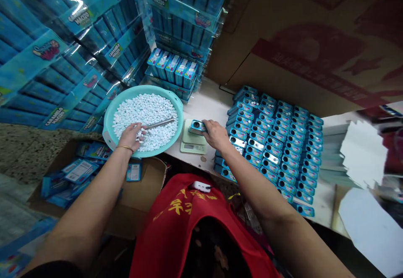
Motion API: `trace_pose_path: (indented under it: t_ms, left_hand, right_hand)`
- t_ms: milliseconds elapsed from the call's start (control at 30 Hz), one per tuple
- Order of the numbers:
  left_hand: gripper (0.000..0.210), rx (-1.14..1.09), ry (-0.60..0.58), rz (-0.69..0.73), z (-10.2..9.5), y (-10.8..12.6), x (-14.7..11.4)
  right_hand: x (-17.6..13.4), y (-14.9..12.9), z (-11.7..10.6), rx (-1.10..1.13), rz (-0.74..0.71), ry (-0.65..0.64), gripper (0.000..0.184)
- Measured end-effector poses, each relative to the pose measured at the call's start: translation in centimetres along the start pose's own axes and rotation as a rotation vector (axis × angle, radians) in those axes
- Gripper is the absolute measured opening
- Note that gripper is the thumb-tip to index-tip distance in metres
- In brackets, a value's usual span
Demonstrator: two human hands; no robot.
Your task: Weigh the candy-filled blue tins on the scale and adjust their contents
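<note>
My left hand (129, 137) is inside the mint-green bowl (108, 120), low over a heap of small white candies (150, 106). Its fingers are curled together, with a few candies showing at the tips. A thin metal tool (160, 123) lies across the heap, one end meeting these fingers; whether they grip it is unclear. In my right hand (216, 134) is a small blue candy box (197, 126) with a dark round opening facing up. The box is on or just above a pale green kitchen scale (191, 147), whose display is too small to read.
Rows of similar blue boxes (277, 144) stand right of the scale, before a large cardboard carton (283, 55). Wrapped display packs (85, 22) are stacked at left and back. Below the bowl, an open carton (147, 181) holds blue packs. White sheets (365, 152) lie far right.
</note>
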State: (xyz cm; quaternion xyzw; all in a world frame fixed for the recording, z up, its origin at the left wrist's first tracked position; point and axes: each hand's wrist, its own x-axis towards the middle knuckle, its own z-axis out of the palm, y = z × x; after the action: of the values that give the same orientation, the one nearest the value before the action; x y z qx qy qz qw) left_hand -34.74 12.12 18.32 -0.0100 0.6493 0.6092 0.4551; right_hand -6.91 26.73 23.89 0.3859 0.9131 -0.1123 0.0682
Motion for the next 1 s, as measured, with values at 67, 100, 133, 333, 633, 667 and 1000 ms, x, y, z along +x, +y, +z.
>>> trace_pose_path:
  t_ms: [67,100,133,333,633,667,1000]
  left_hand:
    - [0.005,-0.275,-0.009,-0.157,-0.2,0.3,0.0]
    - [0.004,-0.386,0.004,-0.205,-0.2,0.4,0.0]
    - [0.007,-0.478,0.016,-0.228,-0.3,0.4,0.0]
    - [0.019,-0.748,0.042,-0.158,0.8,0.2,-0.8]
    - [0.022,-0.647,-0.182,-0.387,2.9,-3.7,-8.5]
    - [0.022,-0.598,-0.174,-0.424,3.0,-4.3,-9.3]
    - [0.022,-0.556,-0.034,-0.523,3.8,-6.6,-11.5]
  right_hand:
    - [0.4,-0.3,0.4,-0.009,-0.007,-0.009,0.038]
    - [0.6,-0.3,0.7,-0.011,-0.012,-0.009,0.038]
    - [0.7,-0.3,0.9,-0.011,-0.017,-0.008,0.038]
    - [0.4,0.4,2.1,0.056,-0.024,-0.003,0.044]
    - [-5.4,-10.7,0.5,0.352,-0.484,0.123,0.038]
    - [-5.7,-12.0,0.9,0.325,-0.513,0.119,0.035]
    - [-6.1,-14.0,3.2,0.066,-0.557,0.095,0.021]
